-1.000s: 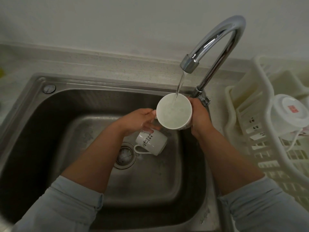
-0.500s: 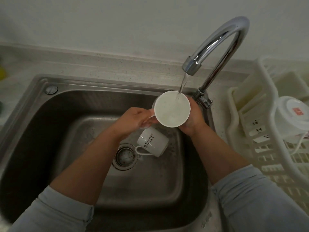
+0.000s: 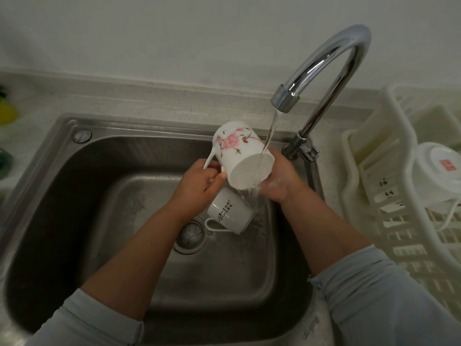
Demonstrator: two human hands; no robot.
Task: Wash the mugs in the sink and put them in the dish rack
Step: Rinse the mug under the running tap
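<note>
I hold a white mug with a pink flower print (image 3: 238, 148) tilted under the running tap, mouth toward me and down, and water spills out of it. My left hand (image 3: 199, 186) grips its handle. My right hand (image 3: 280, 179) cups the mug's rim and far side, wet and soapy. Beneath it a second white mug with black lettering (image 3: 228, 212) lies on its side on the sink floor, next to the drain. A white mug (image 3: 439, 173) sits upside down in the cream dish rack (image 3: 374, 196) on the right.
The steel sink (image 3: 74, 196) has a strainer drain (image 3: 190, 236) at its middle. The chrome gooseneck faucet (image 3: 331, 68) arches over the back right corner, with water streaming. Yellow and green items (image 3: 6, 113) sit blurred on the left counter.
The flowered mug stood upright filling under the stream; now it is tipped over toward me and pours its water into the sink. Both hands turned with it.
</note>
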